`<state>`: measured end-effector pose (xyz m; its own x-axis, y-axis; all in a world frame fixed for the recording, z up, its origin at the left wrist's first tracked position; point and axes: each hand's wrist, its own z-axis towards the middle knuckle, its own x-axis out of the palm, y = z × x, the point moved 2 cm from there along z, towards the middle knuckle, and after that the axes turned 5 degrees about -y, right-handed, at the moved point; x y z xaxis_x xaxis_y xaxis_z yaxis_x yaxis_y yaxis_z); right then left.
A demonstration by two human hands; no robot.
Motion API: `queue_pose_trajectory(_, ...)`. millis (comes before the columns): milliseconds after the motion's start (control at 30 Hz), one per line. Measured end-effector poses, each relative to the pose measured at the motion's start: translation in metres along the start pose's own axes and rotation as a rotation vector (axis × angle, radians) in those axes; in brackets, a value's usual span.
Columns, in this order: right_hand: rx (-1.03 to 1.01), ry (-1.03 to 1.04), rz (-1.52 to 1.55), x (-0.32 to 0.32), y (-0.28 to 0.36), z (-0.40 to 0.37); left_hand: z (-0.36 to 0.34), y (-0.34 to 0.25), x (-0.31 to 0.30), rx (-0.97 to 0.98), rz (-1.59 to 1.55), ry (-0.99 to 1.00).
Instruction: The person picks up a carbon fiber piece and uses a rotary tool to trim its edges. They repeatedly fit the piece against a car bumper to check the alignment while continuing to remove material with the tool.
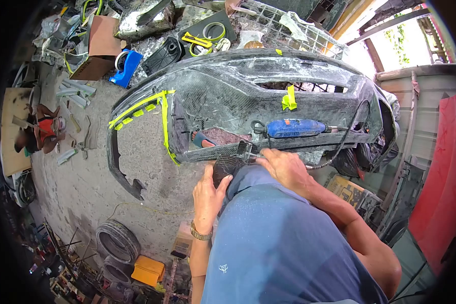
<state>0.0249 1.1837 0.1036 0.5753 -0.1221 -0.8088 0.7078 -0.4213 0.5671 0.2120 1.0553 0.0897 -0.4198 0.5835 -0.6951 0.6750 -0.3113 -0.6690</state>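
My left hand [207,195], with a watch on its wrist, grips a dark woven-looking carbon-fibre piece [226,166] between thumb and fingers, near my knee. My right hand [288,169] is closed on a slim rotary tool handpiece [254,157], whose tip is at or close to the dark piece; contact is hard to make out. From behind that hand a flexible shaft [347,136] loops up to a blue rotary tool [296,128]. The blue tool lies on a large dusty black car bumper [213,101], partly edged with yellow-green tape [165,121].
Tape rolls [214,32], a blue tape dispenser [126,68] and a cardboard box [100,45] lie beyond the bumper. Another person [44,129] crouches at far left. Tyres [117,242] stand lower left; a red panel [441,187] leans at right.
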Motion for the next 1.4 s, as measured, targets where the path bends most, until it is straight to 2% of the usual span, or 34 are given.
queue_pose_trajectory(500, -0.053, -0.073, -0.025, 0.005, 0.003, -0.007, 0.001, -0.003, -0.002, -0.004, -0.015, -0.001)
queue_pose_trajectory(733, -0.053, -0.038, -0.019, 0.003, -0.004, -0.003, 0.002, -0.003, -0.001, 0.017, 0.005, 0.012)
queue_pose_trajectory(767, 0.002, -0.019, -0.015, 0.000, -0.010, 0.002, 0.002, -0.004, -0.001, 0.016, 0.003, 0.013)
queue_pose_trajectory(800, 0.056, -0.001, -0.009, 0.000, -0.013, 0.005, 0.001, -0.006, -0.001, 0.044, 0.031, 0.002)
queue_pose_trajectory(1067, 0.071, 0.083, -0.042, 0.001, -0.012, 0.000, -0.003, -0.010, 0.000, 0.173, 0.089, -0.082)
queue_pose_trajectory(1133, -0.025, -0.018, -0.046, 0.001, -0.007, -0.004, -0.004, -0.008, 0.001, 0.155, 0.097, -0.050)
queue_pose_trajectory(1300, -0.027, -0.055, -0.053, 0.003, -0.012, -0.005, -0.004, -0.007, 0.004, 0.184, 0.101, -0.072)
queue_pose_trajectory(1367, -0.044, -0.032, -0.061, 0.001, -0.007, -0.008, -0.004, -0.007, 0.004, 0.187, 0.097, -0.073)
queue_pose_trajectory(1400, 0.043, 0.118, -0.043, 0.000, -0.004, -0.009, -0.004, -0.008, 0.003, 0.185, 0.094, -0.075)
